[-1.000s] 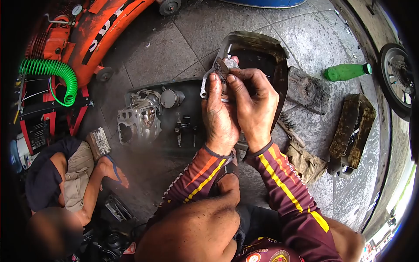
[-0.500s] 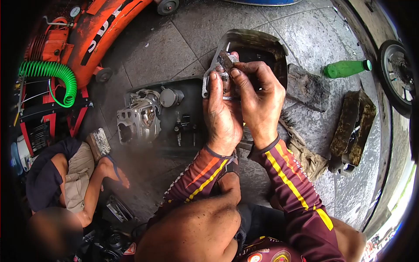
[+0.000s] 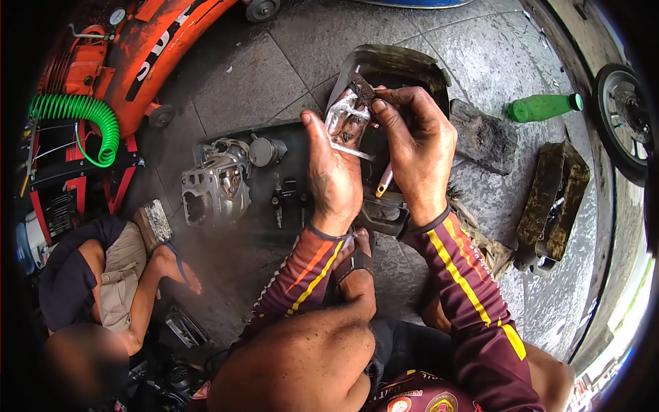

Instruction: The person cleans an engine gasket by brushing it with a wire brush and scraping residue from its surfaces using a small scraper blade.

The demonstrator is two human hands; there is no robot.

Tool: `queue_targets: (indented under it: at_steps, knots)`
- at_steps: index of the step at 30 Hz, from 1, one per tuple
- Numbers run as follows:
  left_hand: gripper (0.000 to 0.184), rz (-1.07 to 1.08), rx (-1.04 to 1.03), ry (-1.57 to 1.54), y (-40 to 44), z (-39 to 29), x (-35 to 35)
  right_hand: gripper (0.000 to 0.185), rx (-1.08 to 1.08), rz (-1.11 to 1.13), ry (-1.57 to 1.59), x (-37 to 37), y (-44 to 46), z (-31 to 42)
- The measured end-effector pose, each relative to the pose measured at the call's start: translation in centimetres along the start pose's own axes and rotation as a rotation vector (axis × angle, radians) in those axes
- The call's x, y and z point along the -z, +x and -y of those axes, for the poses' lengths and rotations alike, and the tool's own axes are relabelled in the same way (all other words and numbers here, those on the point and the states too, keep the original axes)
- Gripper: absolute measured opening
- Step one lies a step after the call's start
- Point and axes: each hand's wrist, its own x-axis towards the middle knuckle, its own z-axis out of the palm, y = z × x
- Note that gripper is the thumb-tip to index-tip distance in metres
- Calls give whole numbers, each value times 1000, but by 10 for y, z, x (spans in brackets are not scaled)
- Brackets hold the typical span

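Note:
My left hand [image 3: 336, 185] cradles a silvery cast-metal engine part [image 3: 348, 122] with hollows and a flat flange, the thumb standing away from it. My right hand [image 3: 420, 141] pinches a dark, flat, rough-looking piece [image 3: 362, 89] between thumb and fingertips at the part's upper end; its material is unclear. A slim pale handle with a yellow end [image 3: 385, 182] shows beside the right palm; I cannot tell whether that hand holds it. Beneath both hands is a dark open basin [image 3: 439, 69]. Left of them, a larger engine casing [image 3: 220, 182] and a piston [image 3: 266, 150] lie in a black tray [image 3: 274, 237].
A green bottle [image 3: 542, 108], a dirty dark block [image 3: 480, 137], a grimy oblong container [image 3: 555, 202] and a wheel [image 3: 623, 113] stand to the right. An orange compressor [image 3: 147, 62] with a green coiled hose [image 3: 103, 117] is at upper left. Another person [image 3: 123, 275] sits at lower left.
The engine part has been tilted, showing more of its hollow side. My left hand has shifted slightly left and its thumb has moved off the part. The right hand has moved slightly right.

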Motion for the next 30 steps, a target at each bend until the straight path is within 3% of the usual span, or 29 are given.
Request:
queue_targets:
  at_steps: [2,14,18,20,23,27,30]
  knots:
    - [64,-4,6,152,1,-1,0,8,-33,7,-13,0,-2,2]
    - [67,35,108,-1,-1,2,-6,9,-3,62,-36,-2,-9,7]
    - [69,19,107,32,-1,2,-8,11,-77,-10,43,-3,-6,5]
    - [68,24,81,33,2,6,-3,10,15,77,-38,-1,-7,12]
    - [63,22,-52,452,4,6,12,9,5,55,-8,-1,-2,5]
    - [63,81,-40,441,4,-2,3,8,148,125,-110,2,-3,14]
    - [64,79,-45,482,5,1,9,8,59,40,-31,-2,2,4]
